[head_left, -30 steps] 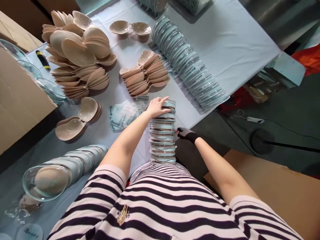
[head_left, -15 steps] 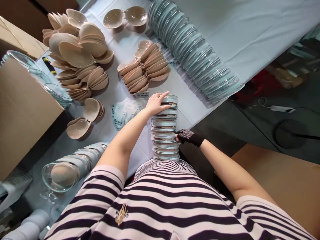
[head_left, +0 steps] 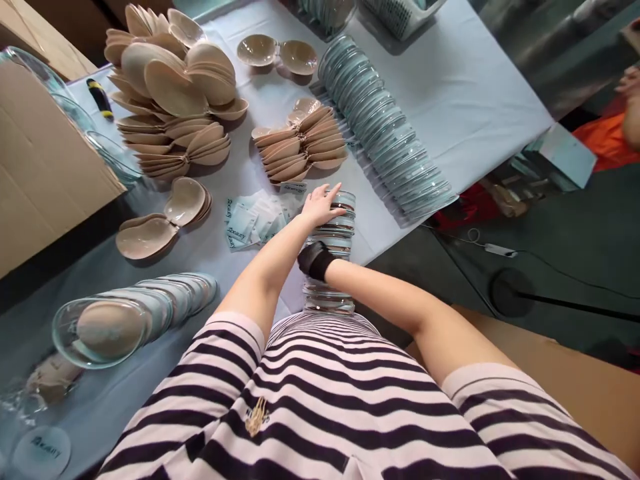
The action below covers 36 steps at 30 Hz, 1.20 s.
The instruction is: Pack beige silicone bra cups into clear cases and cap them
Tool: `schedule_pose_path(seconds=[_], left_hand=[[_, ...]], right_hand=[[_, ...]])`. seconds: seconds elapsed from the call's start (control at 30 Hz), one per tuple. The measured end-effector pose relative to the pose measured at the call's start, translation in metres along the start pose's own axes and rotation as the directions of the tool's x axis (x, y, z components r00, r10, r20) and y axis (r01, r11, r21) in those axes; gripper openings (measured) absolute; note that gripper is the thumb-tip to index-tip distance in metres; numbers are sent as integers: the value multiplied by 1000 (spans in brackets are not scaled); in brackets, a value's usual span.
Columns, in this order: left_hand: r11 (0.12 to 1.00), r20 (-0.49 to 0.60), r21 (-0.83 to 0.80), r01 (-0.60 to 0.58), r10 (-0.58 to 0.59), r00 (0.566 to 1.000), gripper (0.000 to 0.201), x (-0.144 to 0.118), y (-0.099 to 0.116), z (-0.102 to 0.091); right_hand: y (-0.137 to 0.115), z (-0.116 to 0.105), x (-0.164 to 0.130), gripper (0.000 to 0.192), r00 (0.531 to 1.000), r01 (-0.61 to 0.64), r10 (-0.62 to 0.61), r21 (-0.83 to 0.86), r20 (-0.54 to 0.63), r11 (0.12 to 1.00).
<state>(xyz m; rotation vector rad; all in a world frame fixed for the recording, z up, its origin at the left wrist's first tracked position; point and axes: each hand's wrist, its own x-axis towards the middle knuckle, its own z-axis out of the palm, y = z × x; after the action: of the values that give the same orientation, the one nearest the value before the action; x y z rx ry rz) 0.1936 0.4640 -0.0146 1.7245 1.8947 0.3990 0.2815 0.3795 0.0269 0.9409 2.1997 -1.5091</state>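
The left hand (head_left: pixel 320 205) lies flat, open, on top of the tall stack of clear cases (head_left: pixel 334 241); the gloved right hand (head_left: pixel 314 259) grips its middle. The stack looks slick and wobbly, best held at both ends.

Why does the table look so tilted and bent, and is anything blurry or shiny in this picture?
Head view: wide lens, so the table edges slant and the striped shirt bulges large. Light is soft, with faint shadows under the beige cups. Glints show on the clear shell stack under the left hand; the gloved right hand looks slightly soft.
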Motion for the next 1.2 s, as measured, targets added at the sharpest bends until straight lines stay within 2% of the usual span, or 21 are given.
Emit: schedule_pose_path(seconds=[0.1,0.17,0.2,0.27,0.33,0.37,0.43,0.53,0.6,0.67,0.77,0.9,1.0,1.1,1.2], left_hand=[[995,-157,-98,25,-40,987,74,-50,-2,11],[992,-183,-124,-21,-2,983,77,-102,-1,27],[993,-152,-107,-42,26,988,79,-129,1,37],[995,-32,-40,-89,88,996,78,-176,4,57],[986,95,39,-164,159,983,73,-204,7,72],[978,139,73,-195,184,973,71,-209,7,75],[963,181,125,-238,214,960,69,-208,4,73],[947,208,170,-274,237,949,71,-195,-1,62],[945,221,191,-264,221,950,72,-192,-3,57],[959,201,205,-197,155,967,74,-196,-3,59],[982,124,175,-64,42,991,79,-207,-2,70],[995,46,98,-23,19,999,82,-216,-6,83],[997,7,75,-28,28,1000,83,-217,-10,86],[997,1,73,-33,33,999,81,-216,-12,86],[996,7,81,-31,30,1000,79,-216,-12,85]], right_hand=[[55,-38,-32,31,984,-97,84,-75,-156,992],[105,-48,-58,32,925,-212,196,-14,-326,977],[128,-45,-69,27,896,-296,292,39,-335,954],[165,-26,-82,28,902,-386,417,219,-115,896],[183,-2,-82,34,921,-386,379,339,89,858],[187,8,-79,35,932,-362,341,354,122,863],[188,18,-72,33,958,-286,278,277,70,917],[187,15,-68,31,972,-225,232,132,-45,965],[190,12,-72,27,970,-205,220,136,-107,969],[194,15,-77,21,960,-190,225,202,-165,961],[198,31,-81,18,931,-146,256,376,-260,915],[197,54,-79,20,860,-44,317,561,-401,827],[195,62,-76,22,840,-11,354,639,-411,769],[191,65,-72,19,867,-27,344,654,-361,756],[188,66,-71,19,910,-35,279,614,-308,789]])
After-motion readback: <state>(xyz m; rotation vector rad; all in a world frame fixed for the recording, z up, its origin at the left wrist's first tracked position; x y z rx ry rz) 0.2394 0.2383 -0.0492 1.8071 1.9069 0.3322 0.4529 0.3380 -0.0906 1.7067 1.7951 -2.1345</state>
